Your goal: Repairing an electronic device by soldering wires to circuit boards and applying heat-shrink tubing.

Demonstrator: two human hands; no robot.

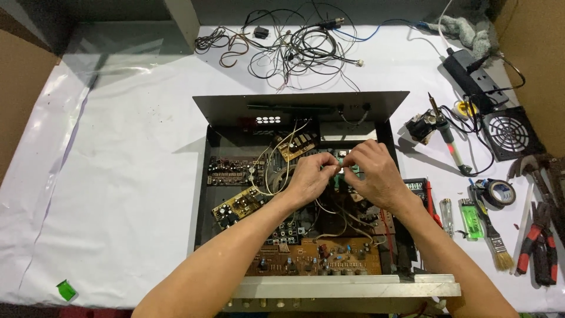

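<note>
White sheeting covered the bench (118, 176), with brown cardboard walls at both sides. An open amplifier chassis (203, 194) sat in the middle. Above its boards, the left hand (309, 179) and right hand (376, 174) met, each grip pinching a small green part (340, 174) between fingertips. A green lighter (471, 218), tape roll (500, 193) and brush (497, 244) lay to the right; a green scrap (66, 290) lay at the near left.
</note>
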